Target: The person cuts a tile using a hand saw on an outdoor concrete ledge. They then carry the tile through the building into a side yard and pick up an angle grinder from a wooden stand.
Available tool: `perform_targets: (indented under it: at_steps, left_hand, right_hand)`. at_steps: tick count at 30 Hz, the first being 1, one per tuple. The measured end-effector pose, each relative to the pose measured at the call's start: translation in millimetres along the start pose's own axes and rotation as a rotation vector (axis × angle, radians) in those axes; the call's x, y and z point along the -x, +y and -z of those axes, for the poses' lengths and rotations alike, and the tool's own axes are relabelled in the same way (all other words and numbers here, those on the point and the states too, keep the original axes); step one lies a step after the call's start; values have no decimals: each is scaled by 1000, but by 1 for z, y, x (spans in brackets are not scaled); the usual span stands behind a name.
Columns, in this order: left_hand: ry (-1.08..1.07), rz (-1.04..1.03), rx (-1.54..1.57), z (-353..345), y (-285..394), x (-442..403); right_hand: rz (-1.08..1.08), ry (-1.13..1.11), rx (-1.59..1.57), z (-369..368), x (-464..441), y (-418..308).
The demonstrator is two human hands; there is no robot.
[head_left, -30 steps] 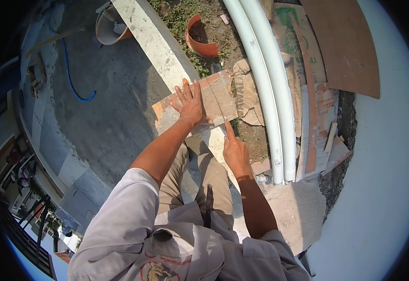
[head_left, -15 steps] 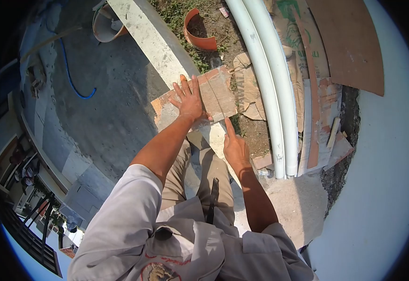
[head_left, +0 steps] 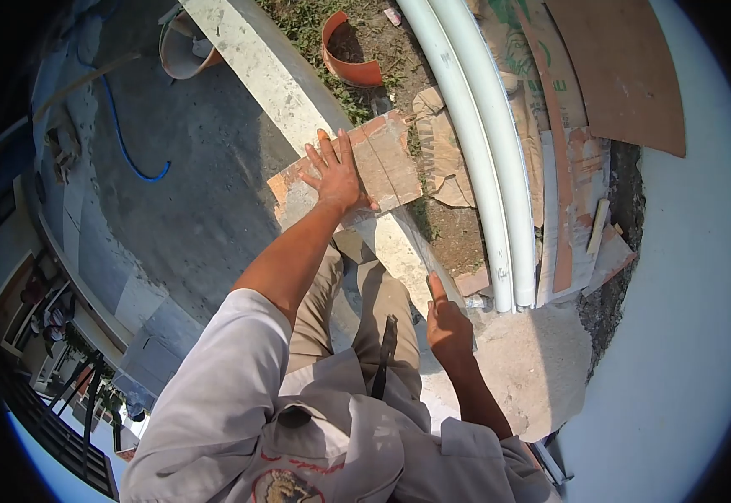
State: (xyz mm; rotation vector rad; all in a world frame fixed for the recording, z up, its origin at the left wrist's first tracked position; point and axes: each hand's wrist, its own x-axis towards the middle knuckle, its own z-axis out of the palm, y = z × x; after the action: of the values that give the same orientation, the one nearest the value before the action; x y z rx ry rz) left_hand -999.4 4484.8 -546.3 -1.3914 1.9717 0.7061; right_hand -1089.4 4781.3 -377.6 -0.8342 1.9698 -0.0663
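A flat, dusty tile [head_left: 384, 163] with reddish-orange patches lies across a pale concrete ledge [head_left: 286, 88]. A thin dark line runs across its right part. My left hand [head_left: 336, 180] lies flat on the tile's left half with fingers spread, pressing it down. Below and to the right of the tile, apart from it, is my right hand [head_left: 449, 329]. Its fingers are curled closed and the index finger points forward along something thin, too small to make out.
Two long white pipes [head_left: 478, 159] run along the right, beside cardboard and paper sacks [head_left: 445, 151]. A curved orange pipe piece [head_left: 353, 71] lies on the grass. At the upper left are a bucket [head_left: 185, 54] and a blue hose [head_left: 126, 151]. A white wall [head_left: 692, 277] stands at the far right.
My right hand has moved from the tile's lower edge, at the end of the dark line, down and to the right, toward me. My left hand has stayed on the tile.
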Motion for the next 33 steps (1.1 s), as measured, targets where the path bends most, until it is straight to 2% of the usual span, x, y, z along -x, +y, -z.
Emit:
perform_targets:
  at_steps: [1,4,7,10,11,14,15,17,19,21,23,25,27,29,32,33]
  left_hand:
    - [20,-5,-6,0,1,0]
    - [-11,4,16,-2,1,-3]
    - [-41,-9,37,4,1,0]
    - [-60,5,45,10,4,1]
    - [-42,-3,38,9,3,-1]
    - [-50,-3,28,-2,-2,6]
    - [-55,-5,28,2,0,3]
    - [-35,-6,32,4,1,1]
    - [1,-4,27,1,-1,-5]
    - [12,-20,23,4,2,-6]
    - [-9,-7,43,3,0,2]
    - [-4,3,37,-1,-2,2]
    - [-5,-9,27,0,0,3]
    - [-10,-16,26,4,0,6]
    - [5,15,4,-8,-3,-5]
    - [12,6,29,4,1,7]
  right_hand:
    - [-16,-23,18,7,24,6]
    - [7,12,-75,-12,-11,7]
    - [138,165,-96,-31,-144,-28]
    - [67,111,-77,-25,-103,-25]
    - [99,157,-102,-33,-57,1]
    - [7,46,-91,-11,-5,8]
    - [190,243,-184,-31,-36,14]
    - [85,129,-153,-33,-110,-12]
    - [106,144,-172,-29,-142,-35]
    - [45,76,-98,-19,-106,-36]
    - [188,266,-201,-30,-32,3]
    - [150,202,-205,-29,-10,13]
    - [70,137,-153,-42,-36,13]
    - [-7,52,-106,-38,-119,-14]
    - [-16,104,-233,-17,-123,-23]
    - [63,220,-278,-14,-98,-9]
